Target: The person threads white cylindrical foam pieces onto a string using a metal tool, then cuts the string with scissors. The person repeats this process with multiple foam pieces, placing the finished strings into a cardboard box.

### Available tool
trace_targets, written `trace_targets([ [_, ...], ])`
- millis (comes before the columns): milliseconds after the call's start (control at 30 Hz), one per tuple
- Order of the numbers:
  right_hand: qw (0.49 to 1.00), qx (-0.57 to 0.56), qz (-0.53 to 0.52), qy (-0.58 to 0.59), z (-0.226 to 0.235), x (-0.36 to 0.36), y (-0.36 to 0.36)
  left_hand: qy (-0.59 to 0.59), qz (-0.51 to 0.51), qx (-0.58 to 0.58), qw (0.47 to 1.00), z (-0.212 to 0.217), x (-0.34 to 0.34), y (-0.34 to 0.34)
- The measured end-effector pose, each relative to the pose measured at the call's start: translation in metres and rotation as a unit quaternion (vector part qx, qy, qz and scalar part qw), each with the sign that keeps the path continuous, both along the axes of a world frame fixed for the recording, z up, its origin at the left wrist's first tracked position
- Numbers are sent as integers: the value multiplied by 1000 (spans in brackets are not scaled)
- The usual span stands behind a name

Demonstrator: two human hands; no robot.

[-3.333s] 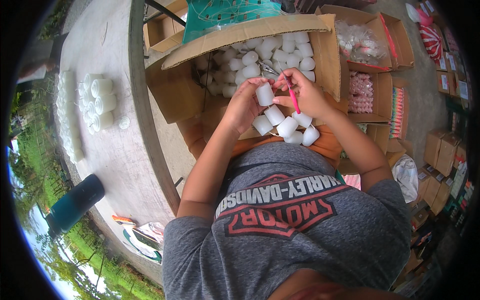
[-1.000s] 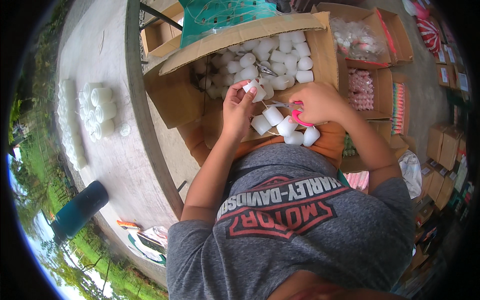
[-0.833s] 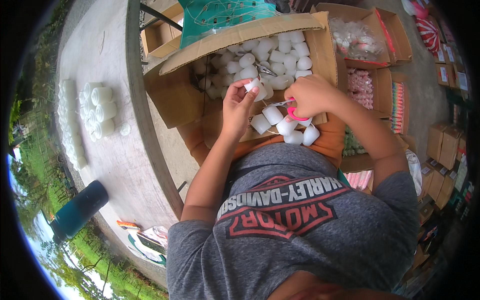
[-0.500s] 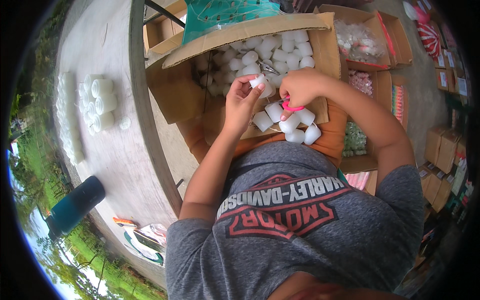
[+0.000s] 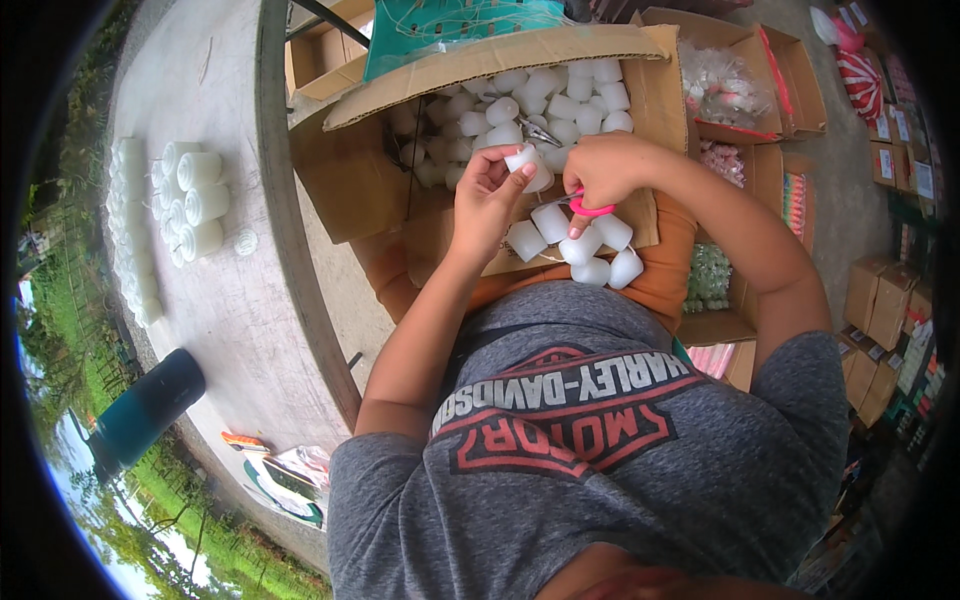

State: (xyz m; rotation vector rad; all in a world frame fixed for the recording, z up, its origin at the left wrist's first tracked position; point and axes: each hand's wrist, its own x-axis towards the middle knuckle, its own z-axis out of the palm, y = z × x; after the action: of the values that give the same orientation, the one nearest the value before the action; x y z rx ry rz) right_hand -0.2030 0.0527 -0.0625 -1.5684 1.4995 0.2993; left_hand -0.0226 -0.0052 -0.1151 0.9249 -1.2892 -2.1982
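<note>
Left hand (image 5: pixel 487 205) up over the lap, fingers pinched around a small white candle (image 5: pixel 527 165), holding it just above the near edge of the open cardboard box (image 5: pixel 360 170) full of the same white candles; right hand (image 5: pixel 605 170) just beside it, fingers closed through the pink handles of a pair of scissors (image 5: pixel 585 205), blades pointing toward the candle; five more white candles (image 5: pixel 585 245) lie on the cardboard flap across the lap, near the hands; off to the left, rows of white candles (image 5: pixel 190 200) stand on the concrete worktop (image 5: pixel 240 320), well apart from the box
</note>
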Motion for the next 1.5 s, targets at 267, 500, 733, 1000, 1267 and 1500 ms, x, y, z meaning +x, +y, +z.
trace_targets([
  [267, 996, -63, -57, -23, -12, -10, 15, 10, 71, -21, 997, -2, 2, -28],
  [500, 976, -127, -173, 35, 0, -17, 34, -223, 2, -310, 924, -39, 13, -77],
  [733, 903, -184, -336, -192, -6, -3, 65, -347, -219, -435, 802, 26, -1, -21],
  [1000, 929, -183, -259, -193, -8, 20, 93, -200, -365, -236, 878, 8, 5, -2],
  [1267, 932, -296, -205, -44, -3, 45, 101, -173, -390, -241, 871, 1, 11, -11],
  [1500, 954, -227, -167, -100, -2, 48, 104, -173, -370, -160, 899, 10, 18, -15],
])
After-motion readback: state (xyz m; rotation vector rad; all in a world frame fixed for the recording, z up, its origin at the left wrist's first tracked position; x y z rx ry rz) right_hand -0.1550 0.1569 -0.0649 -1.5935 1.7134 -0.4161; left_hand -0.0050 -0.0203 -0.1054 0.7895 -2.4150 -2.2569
